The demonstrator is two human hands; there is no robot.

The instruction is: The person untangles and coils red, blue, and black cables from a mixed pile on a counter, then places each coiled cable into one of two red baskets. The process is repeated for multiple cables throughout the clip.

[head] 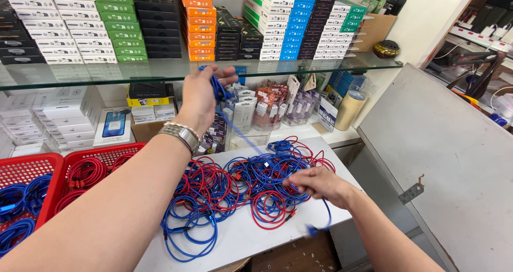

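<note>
Head cam, view down onto white table (240,240) w/ glass shelf (107,71) above it

L hand (202,98): raised above the table, near shelf edge, metal watch (181,134) on wrist. Fingers closed around a bunch of blue cable (219,90); part of the bunch sticks out past thumb side. From the fist one strand of that cable runs down and to the right toward the pile on the table.

R hand (318,185): low, resting at right edge of the cable pile (240,189). Fingers curled down onto a blue strand; grip looks pinched shut on it, though fingertips are partly hidden by the hand itself. Below the hand the strand loops off the table's front edge, blurred blue end hanging near the corner.

So cable spans btwn both hands: upper end in L fist, lower part under R fingers, slack loop beyond R hand.

Pile: red and blue coiled cables, tangled, spread across middle of table, touching each other. Cannot tell which coil the held strand belongs to.

Left of table: two red baskets (51,162), just beside each other, one w/ blue coils, other w/ red coils. Stacked boxes (203,21) on shelf, roll of tape (350,109) behind table at right
</note>
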